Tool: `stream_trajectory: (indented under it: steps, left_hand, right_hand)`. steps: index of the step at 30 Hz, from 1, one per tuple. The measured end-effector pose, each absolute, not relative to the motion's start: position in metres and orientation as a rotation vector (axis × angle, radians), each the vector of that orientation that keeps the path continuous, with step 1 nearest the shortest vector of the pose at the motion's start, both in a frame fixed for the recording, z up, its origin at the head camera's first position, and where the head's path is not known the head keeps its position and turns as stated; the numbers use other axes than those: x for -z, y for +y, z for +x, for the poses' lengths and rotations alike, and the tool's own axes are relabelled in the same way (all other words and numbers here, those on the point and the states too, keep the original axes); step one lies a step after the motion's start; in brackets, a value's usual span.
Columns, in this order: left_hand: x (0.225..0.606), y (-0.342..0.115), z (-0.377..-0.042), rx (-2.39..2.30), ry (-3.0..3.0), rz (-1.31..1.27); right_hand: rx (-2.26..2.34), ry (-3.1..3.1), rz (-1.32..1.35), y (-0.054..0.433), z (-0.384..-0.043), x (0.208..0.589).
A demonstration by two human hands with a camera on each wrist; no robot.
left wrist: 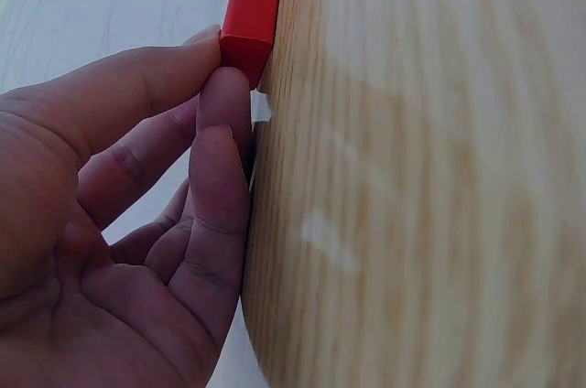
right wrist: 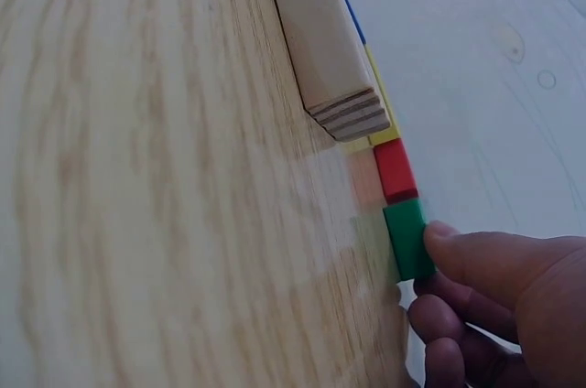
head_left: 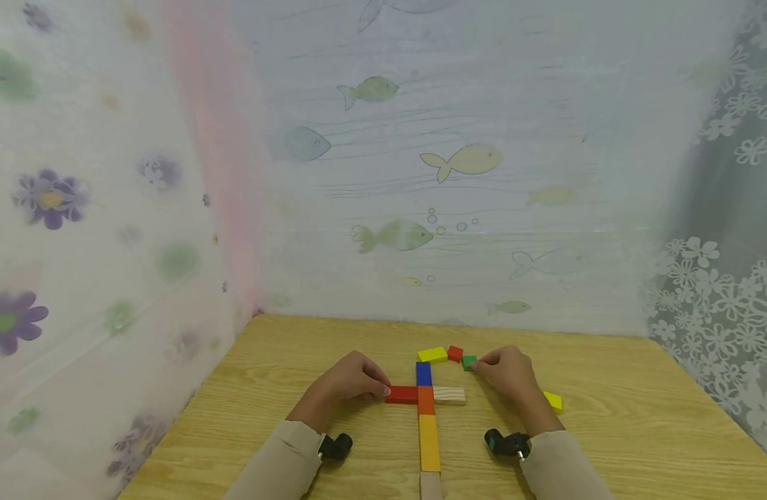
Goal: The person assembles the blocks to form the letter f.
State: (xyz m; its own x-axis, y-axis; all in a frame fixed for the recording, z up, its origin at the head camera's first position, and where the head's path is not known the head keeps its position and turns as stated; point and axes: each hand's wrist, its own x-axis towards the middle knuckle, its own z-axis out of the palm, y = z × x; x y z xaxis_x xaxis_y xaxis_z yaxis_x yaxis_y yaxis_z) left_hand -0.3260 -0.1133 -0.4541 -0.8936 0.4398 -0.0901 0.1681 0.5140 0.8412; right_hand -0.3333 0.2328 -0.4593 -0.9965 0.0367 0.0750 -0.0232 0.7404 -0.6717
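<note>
My left hand [head_left: 352, 380] is at the outer end of a long red block [head_left: 401, 394], thumb and forefinger pinching that end. The same red block [left wrist: 254, 4] stands out beyond the fingertips in the left wrist view. Between thumb and fingers my right hand [head_left: 510, 371] pinches a small green block [head_left: 469, 362]. Beside the green block lies a small red block [head_left: 455, 354], then a yellow block [head_left: 433, 355]. A blue block [head_left: 424, 373], an orange block [head_left: 426, 401] and a long amber block [head_left: 429, 443] run in a column toward me. A plain wood block [head_left: 449, 396] juts right from it.
A loose yellow block [head_left: 553, 401] lies by my right wrist, partly hidden by it. Another pale wood block [head_left: 430, 486] continues the column at the near edge of view. Fish-printed curtain [head_left: 458, 229] hangs behind the wooden table [head_left: 296, 340].
</note>
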Motion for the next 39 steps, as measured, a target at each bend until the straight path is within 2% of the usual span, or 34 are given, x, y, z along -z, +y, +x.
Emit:
stream_trajectory:
  steps: [39]
  left_hand:
    - [0.4538, -0.1135, -0.3262, -1.324, 2.454, 0.538]
  right_hand:
    - [-1.09, -2.875, 0.003, 0.2352, -0.3336, 0.4583]
